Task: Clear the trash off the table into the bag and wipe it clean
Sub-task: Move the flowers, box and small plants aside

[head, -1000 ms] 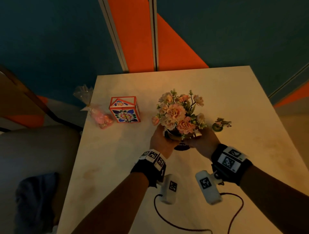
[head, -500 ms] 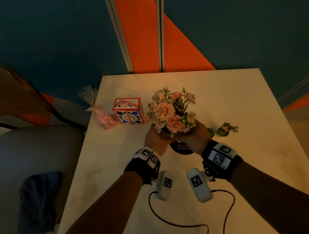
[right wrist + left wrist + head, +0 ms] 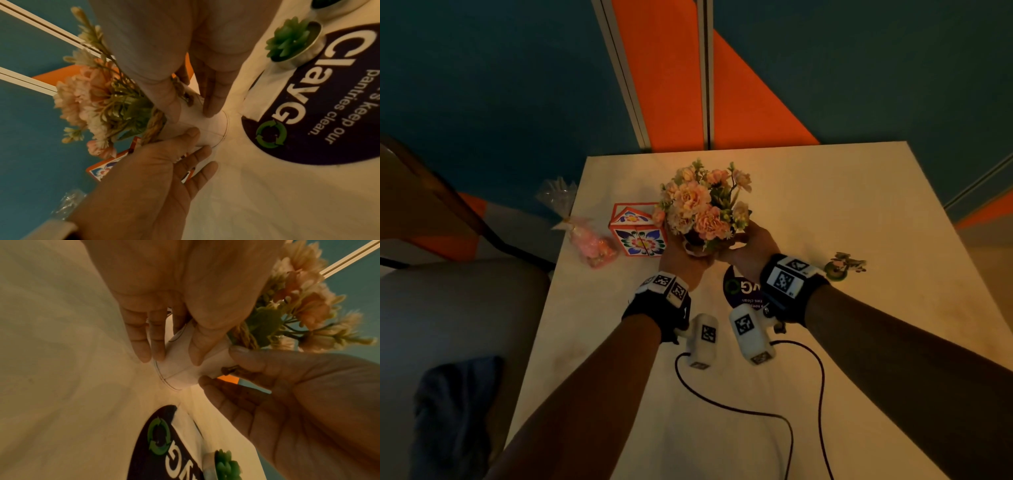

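Head view — both hands (image 3: 717, 251) around flower vase (image 3: 185, 363)

Head view: both hands hold a flower pot (image 3: 705, 219) over the pale table (image 3: 842, 192), left hand (image 3: 683, 257) on its left side, right hand (image 3: 751, 246) on its right. Left of the pot: patterned box (image 3: 638, 234), then pink wrapped packet (image 3: 594, 241) at the table edge. Dark round sticker (image 3: 739, 291) under the right wrist; small green figurine (image 3: 840, 265) to the right.

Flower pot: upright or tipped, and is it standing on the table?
Upright. The flower pot has its blooms on top, and both hands hold its sides. Whether its base touches the table cannot be told.
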Tool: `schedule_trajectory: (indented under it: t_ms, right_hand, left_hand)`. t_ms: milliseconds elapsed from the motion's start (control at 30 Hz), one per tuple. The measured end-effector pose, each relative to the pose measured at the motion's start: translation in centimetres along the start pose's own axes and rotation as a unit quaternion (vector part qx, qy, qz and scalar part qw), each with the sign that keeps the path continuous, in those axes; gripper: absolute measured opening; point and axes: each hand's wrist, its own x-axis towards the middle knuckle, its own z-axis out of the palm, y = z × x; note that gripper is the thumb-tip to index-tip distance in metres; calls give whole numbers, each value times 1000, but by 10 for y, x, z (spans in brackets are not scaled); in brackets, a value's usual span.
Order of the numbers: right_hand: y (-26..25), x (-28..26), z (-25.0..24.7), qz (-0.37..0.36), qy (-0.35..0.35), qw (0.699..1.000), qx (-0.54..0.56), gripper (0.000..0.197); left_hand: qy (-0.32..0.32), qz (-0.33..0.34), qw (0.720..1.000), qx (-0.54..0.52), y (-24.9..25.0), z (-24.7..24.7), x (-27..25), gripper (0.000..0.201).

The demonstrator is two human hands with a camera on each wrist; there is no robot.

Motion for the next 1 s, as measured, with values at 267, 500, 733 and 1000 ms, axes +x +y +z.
schedule_trajectory:
  t_ms: [267, 500, 733, 1000]
  right_hand:
    - [4, -31, -21, -6, -39, 997, -71, 72]
    - [76, -109, -60, 8, -96, 971, -217, 21]
    - [98, -130, -85, 21, -81, 958, -274, 18]
    - [89, -115, -99, -18, -41, 946, -320, 45]
  left_hand:
    - [0, -5, 1000, -16, 12, -9, -17, 78]
    - [-88, 51, 976, 195, 26, 10, -86, 18]
    - [-132, 177, 941, 256, 71, 60, -77, 54]
    - [-179, 172, 904, 349, 92, 98, -53, 51]
